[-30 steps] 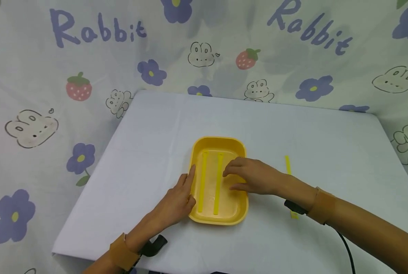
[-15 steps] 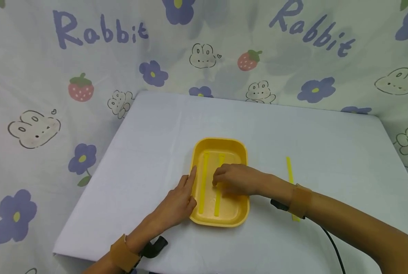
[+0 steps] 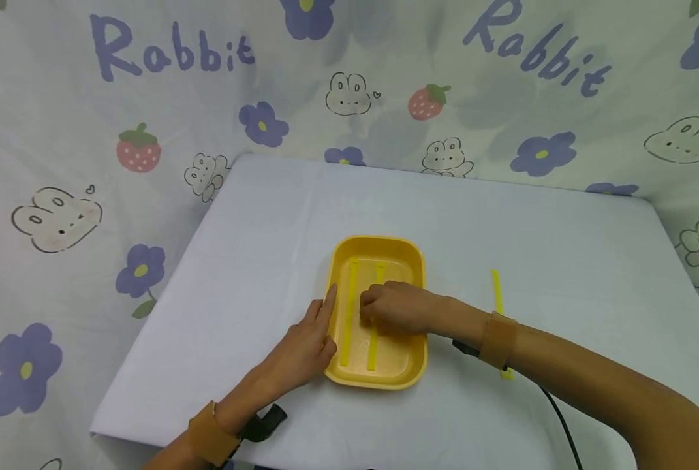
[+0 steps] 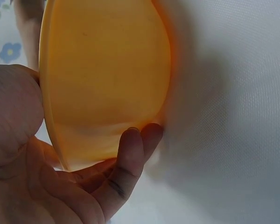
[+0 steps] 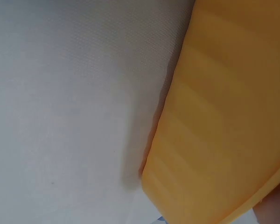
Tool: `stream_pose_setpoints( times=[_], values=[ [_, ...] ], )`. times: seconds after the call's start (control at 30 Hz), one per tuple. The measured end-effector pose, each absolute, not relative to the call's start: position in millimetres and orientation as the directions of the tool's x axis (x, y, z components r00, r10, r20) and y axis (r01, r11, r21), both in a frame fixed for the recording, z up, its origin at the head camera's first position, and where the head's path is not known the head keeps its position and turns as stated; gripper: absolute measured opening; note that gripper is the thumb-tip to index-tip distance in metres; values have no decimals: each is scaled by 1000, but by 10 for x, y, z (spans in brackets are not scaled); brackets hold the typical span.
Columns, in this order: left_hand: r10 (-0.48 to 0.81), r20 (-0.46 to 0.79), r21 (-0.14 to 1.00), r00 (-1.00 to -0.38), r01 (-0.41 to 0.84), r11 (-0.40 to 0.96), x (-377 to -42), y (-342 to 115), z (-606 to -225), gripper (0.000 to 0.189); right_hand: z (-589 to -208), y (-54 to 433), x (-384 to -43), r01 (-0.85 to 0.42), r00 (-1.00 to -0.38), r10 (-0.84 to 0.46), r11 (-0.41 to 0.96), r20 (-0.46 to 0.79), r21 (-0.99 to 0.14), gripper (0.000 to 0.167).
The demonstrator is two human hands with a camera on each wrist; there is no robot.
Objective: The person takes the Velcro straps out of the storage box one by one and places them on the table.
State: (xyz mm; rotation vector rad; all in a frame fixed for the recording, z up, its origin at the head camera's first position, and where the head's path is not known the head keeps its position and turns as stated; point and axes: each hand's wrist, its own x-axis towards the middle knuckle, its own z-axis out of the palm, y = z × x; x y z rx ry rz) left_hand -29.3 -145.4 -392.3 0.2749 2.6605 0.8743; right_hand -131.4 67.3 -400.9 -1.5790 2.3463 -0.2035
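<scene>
A yellow plastic tray (image 3: 378, 378) stands on the white table. My left hand (image 3: 302, 352) holds its left side, with a finger along the rim; in the left wrist view, the fingers (image 4: 126, 163) curl against the outer wall. Two flat yellow strips, each with a slightly wider end, lie lengthwise in the tray. The left strip (image 3: 348, 320) lies by itself. Over the middle of the right strip (image 3: 372, 356) is my right hand (image 3: 399, 307), fingers bent down and pinching it, the fingertips hidden. In the right wrist view, the tray's outer wall (image 5: 214, 116) hides most of this hand.
Another yellow strip (image 3: 497, 290) lies on the table right of the tray, partly under my right forearm. A black cable (image 3: 563, 424) trails from the right wrist. A printed cloth (image 3: 384, 65) hangs behind the table (image 3: 267, 228).
My right hand has moved left and down into the tray, its fingers closing over the right strip. The left hand stays on the tray's side.
</scene>
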Motion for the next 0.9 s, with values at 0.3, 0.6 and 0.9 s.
stream_pose_setpoints(
  times=[0.3, 0.6, 0.9],
  values=[
    [282, -233, 612, -931, 85, 786, -285, -1458, -3923, 83, -4009, 665, -1313, -887, -315, -933, 354, -173, -295, 10],
    [281, -218, 607, -934, 95, 789, -285, -1463, -3928, 83, -3958, 670, -1311, -879, -272, -907, 370, -320, -301, 21],
    [279, -211, 612, -937, 96, 785, -283, -1460, -3951, 84, -3947, 688, -1296, -811, -272, -863, 444, -426, -381, 24]
  ],
)
